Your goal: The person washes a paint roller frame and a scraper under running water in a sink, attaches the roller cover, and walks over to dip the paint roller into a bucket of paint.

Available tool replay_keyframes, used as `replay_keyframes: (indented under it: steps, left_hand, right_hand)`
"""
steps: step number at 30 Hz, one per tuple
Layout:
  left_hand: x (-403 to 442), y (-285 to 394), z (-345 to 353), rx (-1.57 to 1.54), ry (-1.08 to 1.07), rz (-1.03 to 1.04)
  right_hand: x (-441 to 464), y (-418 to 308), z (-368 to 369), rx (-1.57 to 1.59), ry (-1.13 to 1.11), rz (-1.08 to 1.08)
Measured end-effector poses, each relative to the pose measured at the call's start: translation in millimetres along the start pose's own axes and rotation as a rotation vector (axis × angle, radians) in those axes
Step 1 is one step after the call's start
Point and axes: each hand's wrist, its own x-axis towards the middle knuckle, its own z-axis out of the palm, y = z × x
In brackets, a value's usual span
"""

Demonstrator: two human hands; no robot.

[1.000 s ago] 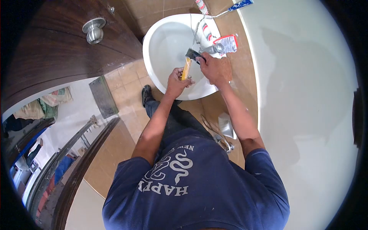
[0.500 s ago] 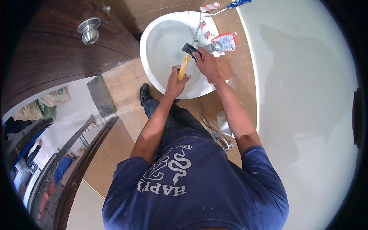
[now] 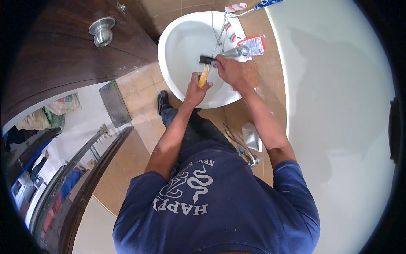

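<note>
Right hand (image 3: 231,72) hides part of black tool (image 3: 206,59); left hand (image 3: 196,92) partly covers yellow tool (image 3: 204,76); packet (image 3: 255,44) print unreadable.

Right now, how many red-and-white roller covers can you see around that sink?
2: one roller cover on the sink, near the metal faucet; another roller cover just past the rim, near the blue handle. Others may be hidden.

Bright, soft shadow on wall (image 3: 338,127), black fisheye corners
</note>
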Motion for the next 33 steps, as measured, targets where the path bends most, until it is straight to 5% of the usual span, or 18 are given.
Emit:
replay_keyframes:
  steps: [4, 8, 11, 15, 18, 21, 27, 30, 33]
  left_hand:
    - [1, 5, 2, 0.046, 0.029, 0.037]
    - [-2, 4, 4, 0.104, 0.058, 0.048]
    - [-1, 3, 7, 0.056, 0.064, 0.049]
    - [-1, 1, 3, 0.13, 0.11, 0.097]
    - [-6, 18, -1, 0.076, -0.003, -0.036]
    - [-5, 14, 6, 0.327, 0.153, 0.206]
    - [-11, 16, 17, 0.447, 0.249, 0.163]
    - [-9, 23, 18, 0.419, 0.231, -0.11]
    - [-10, 24, 15, 0.412, 0.299, -0.1]
  right_hand:
    - [6, -2, 0, -0.021, 0.039, 0.065]
    - [-8, 0, 4, -0.117, -0.07, -0.126]
    - [2, -5, -3, -0.027, 0.034, 0.074]
    - [-15, 2, 6, -0.04, -0.018, -0.09]
    - [-8, 3, 3, 0.012, 0.02, 0.003]
    - [-7, -9, -4, -0.007, 0.04, 0.098]
    - [-11, -14, 2, -0.012, 0.062, 0.168]
    - [-11, -22, 0, -0.054, 0.042, 0.177]
    - [-11, -24, -1, -0.083, 0.045, 0.155]
